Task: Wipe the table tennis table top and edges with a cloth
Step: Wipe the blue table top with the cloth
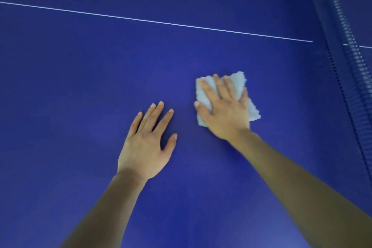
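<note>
1. Two bare hands, one cloth (203, 94), one white line (161, 23), and one net (350, 50) at the right.
2. The cloth is small, white, folded roughly square with ragged edges, lying on the blue table tennis table top (80, 86) near the net.
3. The right hand (225, 110) presses flat on the cloth, fingers spread.
4. The left hand (147, 145) lies flat on the bare surface, fingers apart, holding nothing.
</note>
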